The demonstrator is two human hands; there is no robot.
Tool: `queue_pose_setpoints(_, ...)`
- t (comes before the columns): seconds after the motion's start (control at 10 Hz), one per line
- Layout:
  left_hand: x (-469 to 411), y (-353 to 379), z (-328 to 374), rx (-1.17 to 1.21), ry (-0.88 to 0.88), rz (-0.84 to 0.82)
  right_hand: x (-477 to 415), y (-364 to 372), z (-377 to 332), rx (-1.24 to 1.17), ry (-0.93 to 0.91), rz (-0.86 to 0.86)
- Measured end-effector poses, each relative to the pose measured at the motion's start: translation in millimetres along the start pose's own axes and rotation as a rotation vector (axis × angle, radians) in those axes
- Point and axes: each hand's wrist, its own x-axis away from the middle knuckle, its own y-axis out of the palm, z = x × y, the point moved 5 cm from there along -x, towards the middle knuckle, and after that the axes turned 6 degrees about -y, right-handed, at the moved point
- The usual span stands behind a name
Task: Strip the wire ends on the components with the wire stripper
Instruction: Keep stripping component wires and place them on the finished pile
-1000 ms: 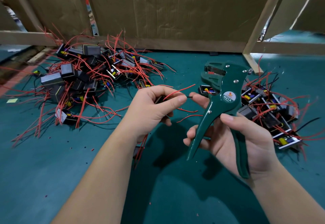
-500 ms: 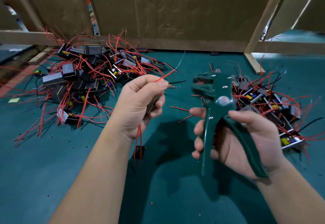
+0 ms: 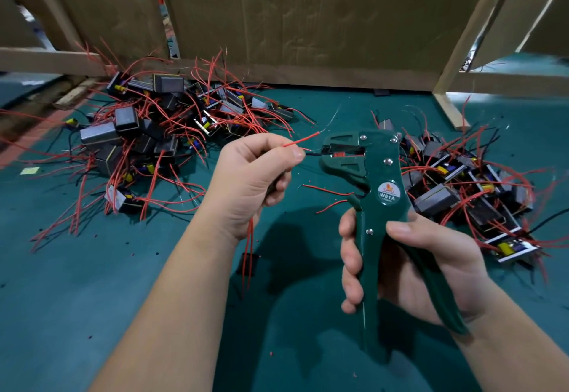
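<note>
My right hand grips both handles of a green wire stripper, held upright with its jaws pointing left. My left hand holds a small component in its fist, mostly hidden, and pinches its wires between thumb and forefinger. A black wire runs from my left fingertips into the stripper's jaws. A red wire sticks up to the right above it, its bare tip free. More red wires hang below my left fist.
A pile of black components with red wires lies at the left on the green mat. A second pile lies to the right of the stripper. Cardboard panels and wooden rails close off the back. Small insulation bits dot the mat.
The stripper has swung upright and moved back toward my left hand. The black wire end now sits in its jaws; half a second ago it was apart from them.
</note>
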Motion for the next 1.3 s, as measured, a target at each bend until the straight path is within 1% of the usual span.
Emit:
queue_pose_setpoints(0.4, 0.5, 0.1, -0.1, -0.015, 0.005, 0.010, 2.5, -0.8, 1.6, 0.058, 0.001, 0.050)
queue_pose_setpoints(0.8, 0.1, -1.2, 0.7, 0.010, 0.005, 0.034, 2.1, -0.3, 1.8, 0.014, 0.019, -0.038)
queue_pose_setpoints(0.9, 0.3, -1.3, 0.6, 0.011, 0.003, 0.038, 1.8, -0.4, 2.1, 0.012, 0.018, -0.038)
queue_pose_setpoints(1.1, 0.7, -1.4, 0.8, 0.003, 0.003, 0.029, 2.0, -0.1, 2.5, 0.046, 0.017, 0.014)
queue_pose_setpoints(1.2, 0.9, -0.9, 0.0, -0.001, 0.007, 0.024, 1.6, -0.9, 2.9, 0.073, -0.001, 0.069)
queue_pose_setpoints(1.3, 0.6, -0.1, -1.1, -0.023, 0.016, 0.027, 0.9, -2.7, 4.5, 0.108, -0.023, 0.164)
